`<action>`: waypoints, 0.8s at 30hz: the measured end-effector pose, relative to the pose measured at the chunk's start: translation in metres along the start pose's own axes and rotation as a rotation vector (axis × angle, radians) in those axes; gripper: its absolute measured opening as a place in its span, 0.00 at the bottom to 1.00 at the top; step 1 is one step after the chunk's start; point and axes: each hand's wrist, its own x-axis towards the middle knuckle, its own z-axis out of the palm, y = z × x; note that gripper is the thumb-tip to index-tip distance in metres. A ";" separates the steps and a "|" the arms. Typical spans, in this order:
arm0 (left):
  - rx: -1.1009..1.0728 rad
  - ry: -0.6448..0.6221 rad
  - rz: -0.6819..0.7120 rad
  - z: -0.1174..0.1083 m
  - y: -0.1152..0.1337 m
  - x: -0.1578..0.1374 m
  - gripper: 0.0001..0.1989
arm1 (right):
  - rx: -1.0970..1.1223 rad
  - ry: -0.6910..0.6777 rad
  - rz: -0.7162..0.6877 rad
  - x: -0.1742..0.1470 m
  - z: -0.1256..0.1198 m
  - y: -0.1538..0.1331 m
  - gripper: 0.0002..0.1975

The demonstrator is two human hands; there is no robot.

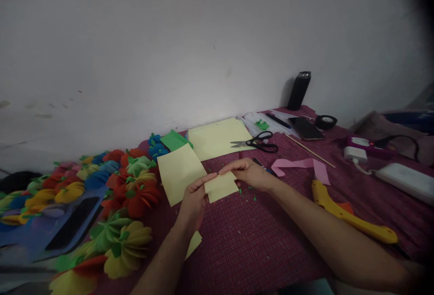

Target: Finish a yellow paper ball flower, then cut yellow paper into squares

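A small rectangle of pale yellow paper (221,187) is held up over the table between my two hands. My left hand (195,200) pinches its left edge, thumb on top. At the upper right edge, my right hand (249,173) grips the same paper, its fingertips partly hidden behind it. Larger yellow sheets (181,170) lie just beyond my left hand. Under my left wrist a further yellow piece (194,244) shows in part. Black-handled scissors (259,142) rest beyond my right hand, blades toward the left.
Colourful paper pumpkins (130,245) crowd the left side. A stack of yellow sheets (217,139) lies by the wall. To the right are a pink strip (298,164), a yellow glue gun (352,218), a phone (307,128), a power strip (371,146) and a black bottle (299,91).
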 end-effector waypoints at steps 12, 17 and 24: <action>0.072 -0.003 0.012 -0.005 0.001 0.001 0.23 | -0.249 -0.033 -0.206 0.000 -0.002 0.000 0.12; 0.195 0.047 0.110 -0.006 -0.005 0.004 0.27 | 0.054 -0.037 -0.044 0.001 0.001 -0.001 0.14; 0.251 0.061 0.143 -0.010 -0.006 0.006 0.27 | -0.001 -0.052 0.047 0.003 0.004 0.007 0.15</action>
